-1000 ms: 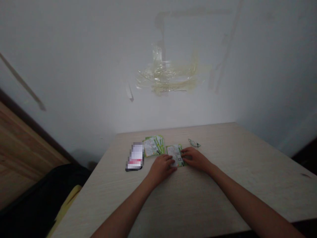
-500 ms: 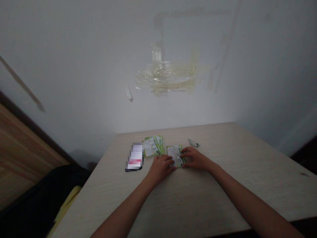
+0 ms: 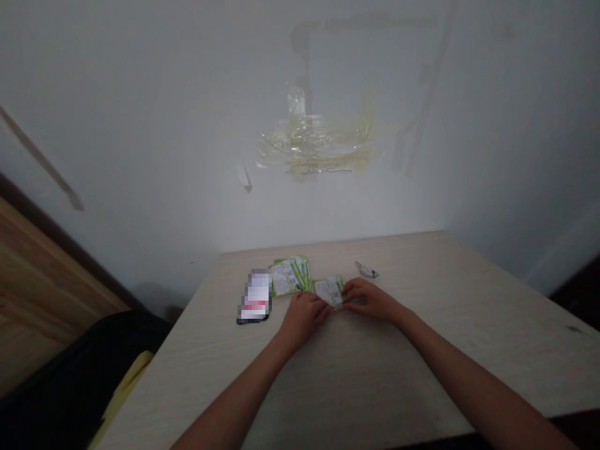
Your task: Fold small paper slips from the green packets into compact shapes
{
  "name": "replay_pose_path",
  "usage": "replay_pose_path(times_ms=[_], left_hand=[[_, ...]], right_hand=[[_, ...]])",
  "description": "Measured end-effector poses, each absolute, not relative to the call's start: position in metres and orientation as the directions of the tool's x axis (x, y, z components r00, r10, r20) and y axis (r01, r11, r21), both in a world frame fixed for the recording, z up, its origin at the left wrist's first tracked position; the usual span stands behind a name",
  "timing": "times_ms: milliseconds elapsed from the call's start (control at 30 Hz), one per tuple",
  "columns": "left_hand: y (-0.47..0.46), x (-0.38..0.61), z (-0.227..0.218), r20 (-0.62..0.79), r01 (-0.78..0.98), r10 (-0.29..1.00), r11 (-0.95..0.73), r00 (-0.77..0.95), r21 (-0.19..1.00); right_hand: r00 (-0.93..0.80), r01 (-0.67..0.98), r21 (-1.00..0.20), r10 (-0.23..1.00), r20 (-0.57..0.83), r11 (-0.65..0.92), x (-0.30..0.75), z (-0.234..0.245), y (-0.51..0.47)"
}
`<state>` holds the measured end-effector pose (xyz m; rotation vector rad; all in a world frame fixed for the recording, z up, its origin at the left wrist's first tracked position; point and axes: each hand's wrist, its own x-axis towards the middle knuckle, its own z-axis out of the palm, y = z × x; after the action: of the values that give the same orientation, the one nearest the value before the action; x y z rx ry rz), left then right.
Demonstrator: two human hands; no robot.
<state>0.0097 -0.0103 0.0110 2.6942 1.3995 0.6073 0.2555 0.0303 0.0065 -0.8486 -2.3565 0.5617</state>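
A green-and-white printed card [image 3: 329, 291] lies between my two hands on the table. My left hand [image 3: 307, 312] is closed at its near left corner, the fingertips bent over that edge. At the near right side, my right hand [image 3: 368, 300] pinches the card between thumb and fingers. The near edge of the card looks bent or raised, though my fingers partly cover it. Just beyond my left hand rests a loose pile of similar green-and-white cards [image 3: 288, 277], overlapping and slightly fanned.
A phone [image 3: 255, 297] with a blurred screen lies left of the pile. Past my right hand is a small crumpled wrapper-like piece [image 3: 367, 270]. The pale wooden table [image 3: 435, 294] meets a wall [image 3: 187, 156] with old tape [image 3: 323, 147]. Dark and yellow cloth [image 3: 124, 387] sits at lower left.
The near part of the card has bent or tilted up, so less of its printed face shows. Both hands have stayed nearly in place, with the left fingers curled in more.
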Motion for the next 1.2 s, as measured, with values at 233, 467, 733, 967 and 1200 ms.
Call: replay_pose_path(times_ms=[233, 467, 733, 967, 1200], left_hand=[[-0.011, 0.017, 0.011, 0.363, 0.776, 0.811, -0.565, 0.459, 0.28], [-0.006, 0.02, 0.005, 0.409, 0.781, 0.795, -0.57, 0.447, 0.256], [-0.006, 0.02, 0.0, 0.425, 0.808, 0.805, -0.541, 0.414, 0.236], [-0.01, 0.019, 0.001, 0.443, 0.84, 0.806, -0.51, 0.392, 0.185], [-0.011, 0.02, -0.001, 0.445, 0.854, 0.808, -0.495, 0.386, 0.159]], right_hand=[[-0.508, 0.523, -0.601, 0.787, 0.35, 0.604, 0.251, 0.004, 0.032], [-0.353, 0.627, -0.577, 0.851, 0.388, 0.523, 0.242, -0.003, 0.032], [-0.3, 0.639, -0.551, 0.834, 0.463, 0.536, 0.241, -0.003, 0.029], [-0.436, 0.585, -0.477, 0.75, 0.497, 0.656, 0.25, -0.001, 0.035], [-0.513, 0.551, -0.435, 0.7, 0.496, 0.712, 0.246, 0.0, 0.028]])
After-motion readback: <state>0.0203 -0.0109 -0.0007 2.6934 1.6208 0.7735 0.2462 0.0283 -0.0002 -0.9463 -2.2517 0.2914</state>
